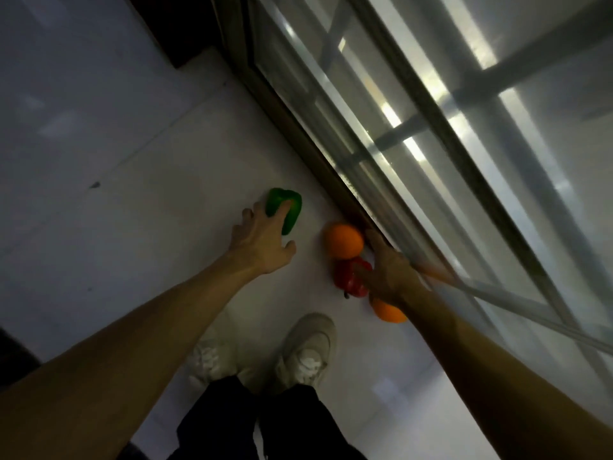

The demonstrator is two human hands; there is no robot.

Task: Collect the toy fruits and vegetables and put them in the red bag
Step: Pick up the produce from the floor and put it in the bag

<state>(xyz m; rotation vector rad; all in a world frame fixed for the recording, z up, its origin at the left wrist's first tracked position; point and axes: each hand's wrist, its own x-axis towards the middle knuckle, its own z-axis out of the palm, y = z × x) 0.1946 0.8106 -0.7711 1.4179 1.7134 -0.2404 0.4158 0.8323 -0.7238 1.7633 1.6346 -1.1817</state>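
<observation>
One green pepper (277,198), beneath left fingers (282,216)

Home: tiled floor (116,127), sliding glass door (398,111)

The person's left arm (132,327) and right arm (481,360), both bare, were stretched forward and down, nearly straight at the elbow. The left hand (262,242) was spread wide, palm down, its fingers (286,207) fanned and straight, thumb out to the side. The right hand (386,272) reached down level with it, fingers (373,240) extended and close together. It was slightly blurred, so I couldn't make out the thumb.
</observation>
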